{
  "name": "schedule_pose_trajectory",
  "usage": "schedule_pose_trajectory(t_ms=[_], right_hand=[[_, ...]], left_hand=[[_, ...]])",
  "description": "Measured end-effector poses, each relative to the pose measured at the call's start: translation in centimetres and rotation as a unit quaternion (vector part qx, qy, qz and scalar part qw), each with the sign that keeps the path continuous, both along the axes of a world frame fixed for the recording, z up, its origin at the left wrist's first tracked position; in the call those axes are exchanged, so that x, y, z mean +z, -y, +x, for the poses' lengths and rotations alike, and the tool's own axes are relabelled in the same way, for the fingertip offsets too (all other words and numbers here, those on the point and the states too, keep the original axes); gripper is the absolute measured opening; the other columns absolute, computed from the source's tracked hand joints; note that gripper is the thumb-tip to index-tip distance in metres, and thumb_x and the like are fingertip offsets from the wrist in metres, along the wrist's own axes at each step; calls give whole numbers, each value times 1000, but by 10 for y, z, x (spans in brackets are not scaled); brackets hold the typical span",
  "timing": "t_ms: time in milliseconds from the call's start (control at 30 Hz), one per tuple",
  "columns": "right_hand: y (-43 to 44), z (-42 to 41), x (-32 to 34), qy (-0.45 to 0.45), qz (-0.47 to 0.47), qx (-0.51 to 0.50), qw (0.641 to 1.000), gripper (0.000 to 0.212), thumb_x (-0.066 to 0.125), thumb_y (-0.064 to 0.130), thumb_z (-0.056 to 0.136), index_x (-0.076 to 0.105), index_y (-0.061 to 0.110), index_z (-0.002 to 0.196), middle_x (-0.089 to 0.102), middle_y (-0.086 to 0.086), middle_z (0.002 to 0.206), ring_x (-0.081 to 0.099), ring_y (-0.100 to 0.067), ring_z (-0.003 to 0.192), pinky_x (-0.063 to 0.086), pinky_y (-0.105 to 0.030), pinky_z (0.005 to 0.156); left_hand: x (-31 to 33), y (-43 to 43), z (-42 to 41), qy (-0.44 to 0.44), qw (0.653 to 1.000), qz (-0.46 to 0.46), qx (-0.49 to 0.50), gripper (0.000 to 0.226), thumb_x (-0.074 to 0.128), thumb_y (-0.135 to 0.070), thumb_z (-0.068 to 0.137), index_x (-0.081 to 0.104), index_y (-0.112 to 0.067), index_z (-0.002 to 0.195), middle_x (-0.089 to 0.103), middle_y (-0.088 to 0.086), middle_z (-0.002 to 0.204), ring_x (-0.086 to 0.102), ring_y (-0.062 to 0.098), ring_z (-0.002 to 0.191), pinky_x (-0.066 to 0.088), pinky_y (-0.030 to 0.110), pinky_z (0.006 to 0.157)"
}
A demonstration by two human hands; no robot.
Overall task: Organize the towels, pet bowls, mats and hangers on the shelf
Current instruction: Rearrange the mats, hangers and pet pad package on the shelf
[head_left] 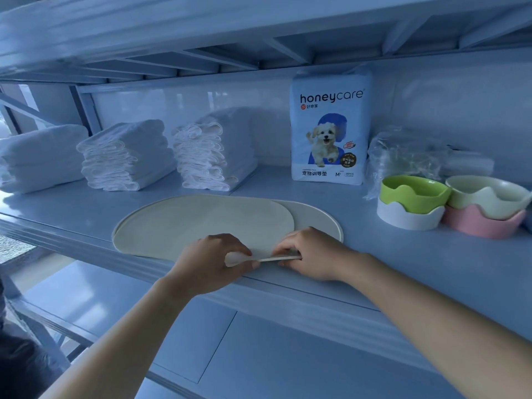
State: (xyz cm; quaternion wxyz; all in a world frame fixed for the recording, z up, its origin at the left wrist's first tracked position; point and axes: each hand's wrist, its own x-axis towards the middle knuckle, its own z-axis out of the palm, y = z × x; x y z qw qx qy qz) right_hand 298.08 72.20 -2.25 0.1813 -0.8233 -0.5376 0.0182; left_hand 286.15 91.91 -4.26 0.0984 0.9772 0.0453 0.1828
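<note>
Both hands pinch the front edge of the top mat [201,223]: the left hand [207,262] and right hand [312,254] are curled, fingers closed on it. That mat lies on a second mat [319,218], which peeks out to its right, on the blue shelf [403,254]. Behind the mats stand three towel stacks [126,155] and a puppy pad pack [329,131]; right of them sit stacked pet bowls [414,201]

Pale blue metal shelf [403,254] bearing cream oval rubber mats [201,223], three stacks of folded white cloth towels [126,156], a white-and-blue plastic pad pack [329,131] (dark lettering, cream puppy print), and scallop-rimmed ceramic pet bowls: lime green on white [411,203], pale cream on pink [486,208]
</note>
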Motion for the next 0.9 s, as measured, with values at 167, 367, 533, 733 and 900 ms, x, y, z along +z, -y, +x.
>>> schedule_pose_trajectory(t_ms=[167, 367, 533, 733, 900], right_hand=[[22, 12, 0, 24, 7, -23, 999, 31, 66, 28, 83, 65, 26, 114, 62, 9, 118, 52, -12, 110, 41, -27, 95], [50, 30, 3, 36, 29, -59, 997, 31, 69, 25, 78, 67, 26, 109, 64, 8, 115, 56, -12, 107, 44, -28, 93], [63, 40, 2, 46, 70, -94, 992, 30, 72, 24, 75, 69, 23, 105, 67, 6, 109, 58, -15, 105, 45, -28, 90], [72, 45, 1, 60, 120, -137, 982, 48, 74, 22, 73, 60, 22, 118, 62, 5, 116, 57, -17, 103, 43, -25, 85], [59, 41, 5, 86, 118, -137, 980, 60, 68, 29, 81, 44, 23, 135, 43, 8, 138, 48, -14, 119, 39, -27, 96]], left_hand=[[2, 17, 12, 8, 1000, -11, -23, 29, 47, -58, 86, 66, -39, 96, 63, -22, 100, 56, 2, 83, 47, 24, 71], [11, 51, 36, 5, 998, -12, -57, 24, 54, -31, 85, 67, -35, 105, 64, -17, 110, 59, 8, 94, 47, 25, 79], [19, 83, 61, -23, 997, 41, -66, 30, 59, -37, 75, 62, -43, 105, 63, -18, 107, 58, 9, 96, 38, 22, 71], [29, 83, 78, 39, 998, -11, -37, 28, 50, -20, 80, 65, -34, 98, 69, -6, 94, 62, 20, 82, 50, 29, 69], [35, 53, 71, 105, 993, -47, -1, 35, 53, -10, 81, 62, -27, 110, 69, -3, 97, 62, 20, 81, 41, 22, 65]])
